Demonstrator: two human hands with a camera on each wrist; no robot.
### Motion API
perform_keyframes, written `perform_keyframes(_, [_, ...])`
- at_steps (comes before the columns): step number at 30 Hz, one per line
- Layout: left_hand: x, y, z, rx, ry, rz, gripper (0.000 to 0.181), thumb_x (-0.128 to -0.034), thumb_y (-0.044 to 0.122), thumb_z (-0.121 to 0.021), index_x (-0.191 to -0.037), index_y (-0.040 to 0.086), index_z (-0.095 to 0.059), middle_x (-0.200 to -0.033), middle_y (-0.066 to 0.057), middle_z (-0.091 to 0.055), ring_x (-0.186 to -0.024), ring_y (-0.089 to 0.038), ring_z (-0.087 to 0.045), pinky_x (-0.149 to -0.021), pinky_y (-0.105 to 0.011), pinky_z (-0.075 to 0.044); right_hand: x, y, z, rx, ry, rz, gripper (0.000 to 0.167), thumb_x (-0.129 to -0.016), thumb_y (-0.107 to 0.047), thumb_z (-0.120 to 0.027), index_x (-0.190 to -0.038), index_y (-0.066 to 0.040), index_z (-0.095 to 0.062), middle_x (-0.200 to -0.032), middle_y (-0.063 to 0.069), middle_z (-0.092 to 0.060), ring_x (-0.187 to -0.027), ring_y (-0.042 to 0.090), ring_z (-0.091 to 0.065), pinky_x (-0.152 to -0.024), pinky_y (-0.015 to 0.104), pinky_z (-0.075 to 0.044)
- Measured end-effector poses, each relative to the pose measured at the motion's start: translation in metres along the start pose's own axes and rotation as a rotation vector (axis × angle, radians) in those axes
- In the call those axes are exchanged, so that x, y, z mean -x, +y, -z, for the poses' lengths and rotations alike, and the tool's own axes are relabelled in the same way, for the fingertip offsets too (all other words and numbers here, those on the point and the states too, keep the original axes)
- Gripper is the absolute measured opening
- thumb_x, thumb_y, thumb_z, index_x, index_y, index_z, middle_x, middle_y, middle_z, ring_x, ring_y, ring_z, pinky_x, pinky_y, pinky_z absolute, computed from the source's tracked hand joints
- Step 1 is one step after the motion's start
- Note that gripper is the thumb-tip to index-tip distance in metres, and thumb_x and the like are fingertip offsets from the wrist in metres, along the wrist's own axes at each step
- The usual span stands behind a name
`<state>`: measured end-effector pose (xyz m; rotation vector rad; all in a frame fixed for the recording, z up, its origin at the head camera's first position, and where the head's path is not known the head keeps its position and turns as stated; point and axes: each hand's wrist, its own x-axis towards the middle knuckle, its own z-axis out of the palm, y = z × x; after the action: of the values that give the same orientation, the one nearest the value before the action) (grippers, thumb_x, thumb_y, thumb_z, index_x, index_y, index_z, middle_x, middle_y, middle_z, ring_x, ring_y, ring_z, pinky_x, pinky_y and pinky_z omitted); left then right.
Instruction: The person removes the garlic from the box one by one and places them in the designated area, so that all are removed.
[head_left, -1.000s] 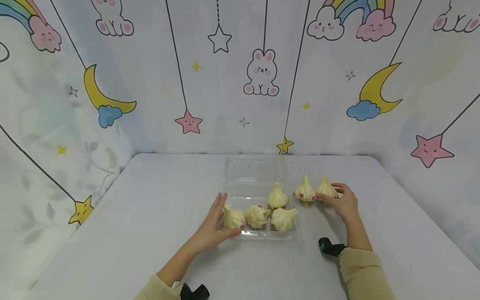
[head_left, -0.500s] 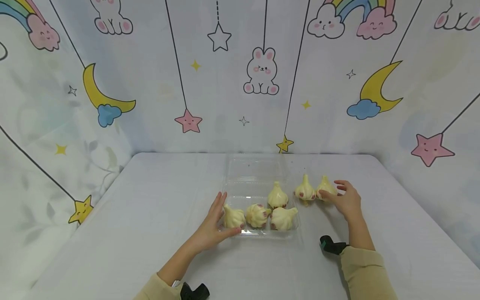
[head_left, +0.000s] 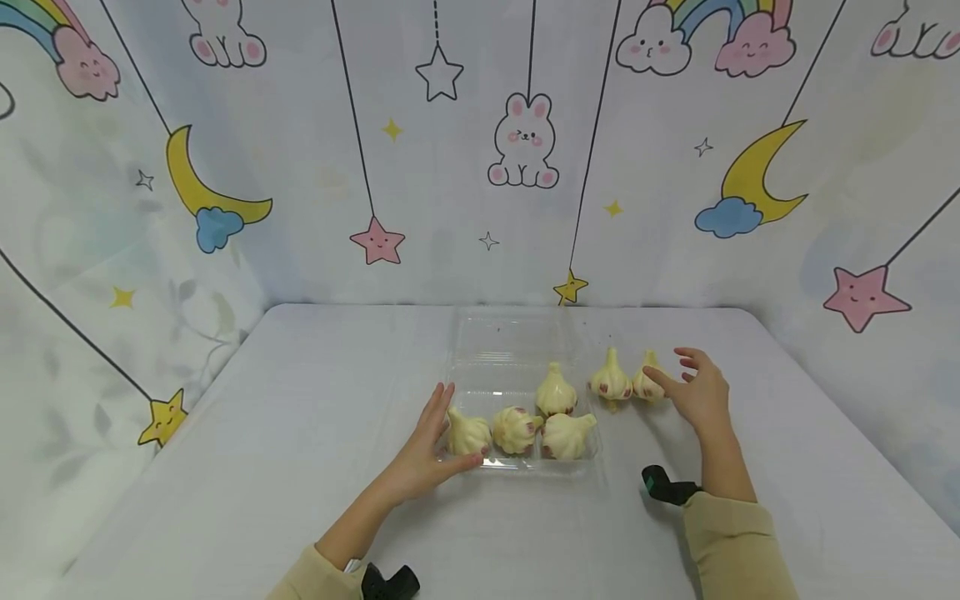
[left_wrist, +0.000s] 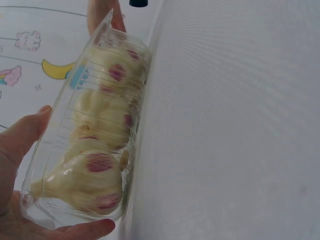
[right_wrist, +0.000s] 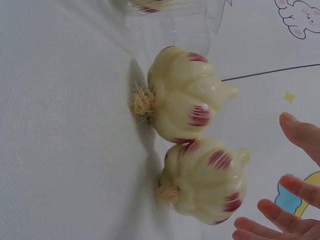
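Note:
In the head view, several cream garlic bulbs, one of them a bulb (head_left: 567, 437) at the right front corner, sit in a clear plastic clamshell box (head_left: 498, 392) with its lid laid back. My left hand (head_left: 423, 462) rests at the box's left front corner, fingers straight along its side, thumb at the front. In the left wrist view, garlic bulbs (left_wrist: 90, 180) show through the box wall. Two more garlic bulbs stand outside, right of the box: a left bulb (right_wrist: 185, 95) and a right bulb (right_wrist: 205, 182), touching each other. Beside the right bulb, my right hand (head_left: 701, 396) holds nothing, its fingers spread.
A white cloth covers the table (head_left: 300, 375). Behind it rises a printed backdrop (head_left: 450, 167) with moons, stars and rabbits. Black devices sit at both wrists, one the right wrist device (head_left: 669, 486).
My right hand has drawn away from the right garlic bulb, to the right and slightly up, with its fingers spreading. The left hand, box and bulbs stay as they were.

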<state>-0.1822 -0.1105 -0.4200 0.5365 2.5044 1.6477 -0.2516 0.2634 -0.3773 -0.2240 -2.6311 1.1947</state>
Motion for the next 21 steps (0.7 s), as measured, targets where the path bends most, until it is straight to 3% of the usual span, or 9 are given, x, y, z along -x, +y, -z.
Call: perform_keyframes(21, [0.000,0.000,0.000,-0.003,0.001,0.002,0.100,-0.0780,0.027,-0.074,-0.148,0.023,-0.002,-0.152,-0.008,0.011,-0.130,-0.044,-0.024,-0.100,-0.049,-0.033,0.017,-0.038,0.001,-0.043,0.006,0.101,0.074,-0.082,-0.039,-0.067,-0.136,0.002,-0.036,-0.132,0.030,-0.036,-0.117,0.049,-0.040,-0.091,0.057,-0.039])
